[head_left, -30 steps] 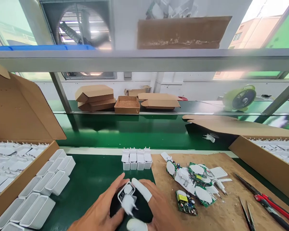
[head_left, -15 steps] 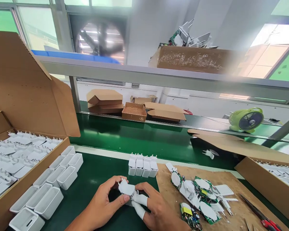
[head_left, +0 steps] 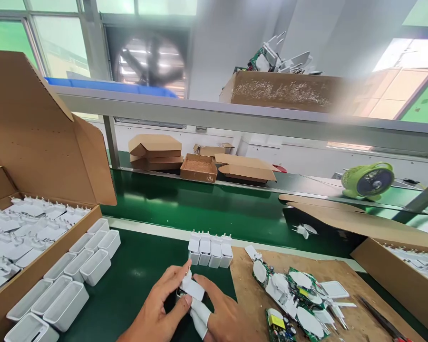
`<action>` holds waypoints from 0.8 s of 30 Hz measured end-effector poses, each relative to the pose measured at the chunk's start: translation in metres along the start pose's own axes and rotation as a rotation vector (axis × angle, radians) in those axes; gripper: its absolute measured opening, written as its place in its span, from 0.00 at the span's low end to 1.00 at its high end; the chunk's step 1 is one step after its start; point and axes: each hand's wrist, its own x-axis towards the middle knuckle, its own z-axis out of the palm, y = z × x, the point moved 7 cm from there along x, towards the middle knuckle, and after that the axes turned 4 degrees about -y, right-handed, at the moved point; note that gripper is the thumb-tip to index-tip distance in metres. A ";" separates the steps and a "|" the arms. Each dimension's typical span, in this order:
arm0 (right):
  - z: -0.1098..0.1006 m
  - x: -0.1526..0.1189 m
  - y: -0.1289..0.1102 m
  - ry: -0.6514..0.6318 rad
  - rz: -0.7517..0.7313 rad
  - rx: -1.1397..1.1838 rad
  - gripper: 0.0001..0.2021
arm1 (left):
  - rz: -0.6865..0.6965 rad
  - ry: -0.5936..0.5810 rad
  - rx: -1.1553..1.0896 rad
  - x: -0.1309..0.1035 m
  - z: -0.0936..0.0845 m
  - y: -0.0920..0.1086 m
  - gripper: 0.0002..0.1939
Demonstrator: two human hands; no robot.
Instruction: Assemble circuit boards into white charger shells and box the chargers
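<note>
- Both hands are meeting near the bottom middle of the view, low over the green worktop (head_left: 135, 285).
- The left hand (head_left: 160, 308) is pinching a small white charger (head_left: 190, 286) between its thumb and fingertips.
- The right hand (head_left: 224, 316) is gripping the same charger from the right; two of its fingers (head_left: 199, 316) are wearing white finger covers.
- The charger is sitting between the two hands, tilted, with its metal pins pointing up and away.
- Just beyond the hands, a row of four finished white chargers (head_left: 210, 249) is standing upright on the worktop.
- On the left, empty white shells (head_left: 74, 280) are lying in rows beside an open cardboard box (head_left: 39, 199) filled with white parts.
- On the right, a brown board (head_left: 257, 304) is carrying a loose pile of green circuit boards (head_left: 292, 299) and white covers.
- At the far right, another cardboard box (head_left: 395, 270) is standing near the worktop's edge.
- Farther back, a small green fan (head_left: 369, 180) and flat cardboard boxes (head_left: 157, 152) are sitting on a far shelf.
</note>
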 end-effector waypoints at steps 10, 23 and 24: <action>-0.048 0.002 0.001 0.354 0.010 0.210 0.24 | -0.014 0.184 0.186 -0.012 -0.019 0.001 0.28; -0.014 0.005 0.002 0.167 0.063 0.316 0.26 | -0.003 0.182 0.214 -0.013 -0.021 0.001 0.22; -0.012 0.004 0.004 0.151 0.075 0.288 0.26 | 0.034 0.148 0.224 -0.012 -0.018 0.004 0.20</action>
